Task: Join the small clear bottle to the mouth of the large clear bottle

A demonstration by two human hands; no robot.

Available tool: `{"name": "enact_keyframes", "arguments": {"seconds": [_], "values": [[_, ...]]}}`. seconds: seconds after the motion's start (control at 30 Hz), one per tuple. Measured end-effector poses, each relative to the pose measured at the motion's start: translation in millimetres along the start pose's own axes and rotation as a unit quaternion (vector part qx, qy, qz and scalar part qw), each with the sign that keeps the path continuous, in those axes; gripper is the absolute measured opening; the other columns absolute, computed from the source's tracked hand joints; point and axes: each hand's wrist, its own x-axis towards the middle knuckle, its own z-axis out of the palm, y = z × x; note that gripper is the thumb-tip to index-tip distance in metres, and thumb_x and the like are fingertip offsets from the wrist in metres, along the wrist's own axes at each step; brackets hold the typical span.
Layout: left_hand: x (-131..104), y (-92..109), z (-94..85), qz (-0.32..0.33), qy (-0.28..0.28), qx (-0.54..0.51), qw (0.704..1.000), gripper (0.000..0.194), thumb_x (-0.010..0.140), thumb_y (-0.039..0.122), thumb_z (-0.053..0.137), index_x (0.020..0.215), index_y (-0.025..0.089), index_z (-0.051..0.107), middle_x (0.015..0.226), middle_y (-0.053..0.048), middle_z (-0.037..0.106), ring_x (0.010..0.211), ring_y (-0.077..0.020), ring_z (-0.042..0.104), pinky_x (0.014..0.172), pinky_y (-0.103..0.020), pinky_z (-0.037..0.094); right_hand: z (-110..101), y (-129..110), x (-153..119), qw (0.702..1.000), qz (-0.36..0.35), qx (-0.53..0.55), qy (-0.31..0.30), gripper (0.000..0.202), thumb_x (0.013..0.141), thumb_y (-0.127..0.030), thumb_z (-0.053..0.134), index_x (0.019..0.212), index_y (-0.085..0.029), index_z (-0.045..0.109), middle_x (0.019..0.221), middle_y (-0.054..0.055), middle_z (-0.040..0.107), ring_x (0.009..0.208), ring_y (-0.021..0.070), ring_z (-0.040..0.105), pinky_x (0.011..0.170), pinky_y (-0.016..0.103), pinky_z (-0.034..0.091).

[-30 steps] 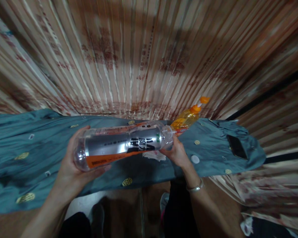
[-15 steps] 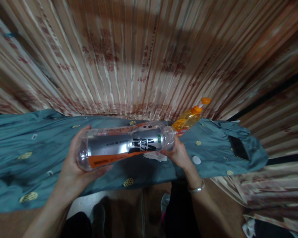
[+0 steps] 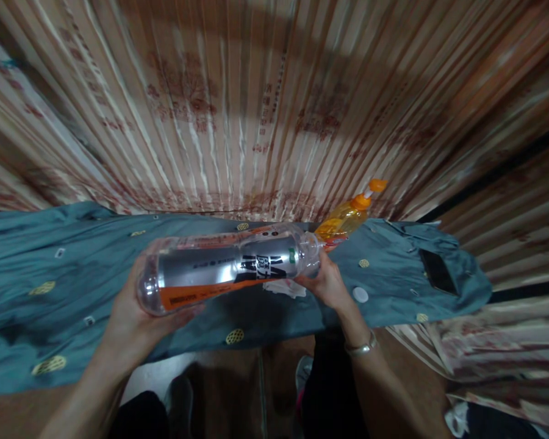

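Note:
A clear plastic bottle (image 3: 229,265) with a silver and orange label lies sideways in the air between my hands. Its broad base rests in my left hand (image 3: 149,311), the fingers wrapped round it from behind and the thumb along the underside. At the neck end, my right hand (image 3: 327,280) is closed round the bottle's mouth; its fingertips are partly hidden behind the neck. Just behind that hand stands a pump bottle (image 3: 343,219) of yellow liquid with an orange pump head, its lower part covered by the hand and the neck.
A teal patterned cloth (image 3: 91,244) covers the narrow table. Below the held bottle lies a crumpled white tissue (image 3: 286,288). A white round disc (image 3: 360,294) and a black phone (image 3: 438,271) lie to the right. A pleated curtain (image 3: 238,122) hangs right behind the table.
The view has shifted very slightly, so everything sits a little further left. Both hands keep the same hold on the bottle, which stays level.

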Motion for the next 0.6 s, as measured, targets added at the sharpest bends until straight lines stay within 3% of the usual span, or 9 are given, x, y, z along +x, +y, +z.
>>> {"name": "enact_keyframes", "arguments": {"seconds": [0.37,0.6], "values": [[7.0,-18.7,-11.8,0.056,-0.029,0.040,0.997,0.089,0.049,0.039,0.098,0.131,0.029,0.064,0.129,-0.005,0.068,0.125,-0.0349,0.067,0.112,-0.052,0.051,-1.0,-1.5,-0.5,1.000,-0.002,0.003,-0.002,0.081,0.073,-0.041,0.085,0.146,-0.023,0.053,0.140,0.012,0.071,0.125,0.0323,0.071,0.106,0.047,0.058],[7.1,-16.7,-10.7,0.054,-0.033,0.039,0.997,0.088,0.049,0.040,0.098,0.129,0.028,0.064,0.124,-0.005,0.069,0.126,-0.0364,0.065,0.116,-0.055,0.047,0.2,0.0,0.0,1.000,-0.011,0.006,0.002,0.082,0.073,-0.040,0.086,0.146,-0.025,0.054,0.140,0.012,0.071,0.125,0.0321,0.071,0.107,0.047,0.058]]}}
